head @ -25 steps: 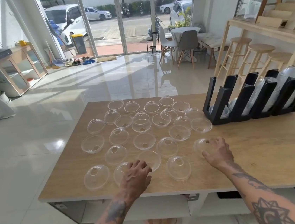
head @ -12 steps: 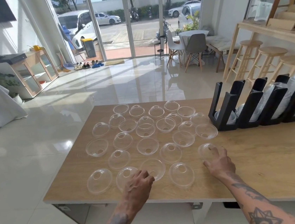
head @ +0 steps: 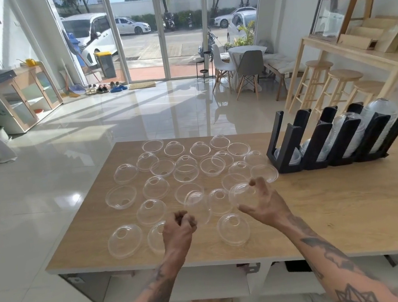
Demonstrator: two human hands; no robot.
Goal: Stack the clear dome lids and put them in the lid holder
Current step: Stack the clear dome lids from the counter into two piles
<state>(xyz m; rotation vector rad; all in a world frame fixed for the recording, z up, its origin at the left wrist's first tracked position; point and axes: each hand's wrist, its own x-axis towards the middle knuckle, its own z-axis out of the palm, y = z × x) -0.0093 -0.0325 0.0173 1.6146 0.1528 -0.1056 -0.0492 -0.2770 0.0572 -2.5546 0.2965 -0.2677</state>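
Several clear dome lids (head: 156,187) lie spread over the wooden table (head: 336,209), some dome up, some dome down. My left hand (head: 179,230) is lifted near the front and pinches the rim of one clear lid (head: 197,207), held tilted on edge. My right hand (head: 264,203) holds a second clear lid (head: 241,192) off the table, fingers around its rim. The two held lids are close together but apart. A black slotted lid holder (head: 314,145) stands at the right back, with stacks of clear lids in its slots.
A loose lid (head: 233,229) lies just below my hands, and two more (head: 125,241) sit near the front left edge. The table's front edge is close to my forearms. Stools and a wooden counter stand behind the holder.
Both hands have risen from the table, each taking up one lid. The left lid was tipped up on edge, and the right hand moved left toward it. The camera view shifted.
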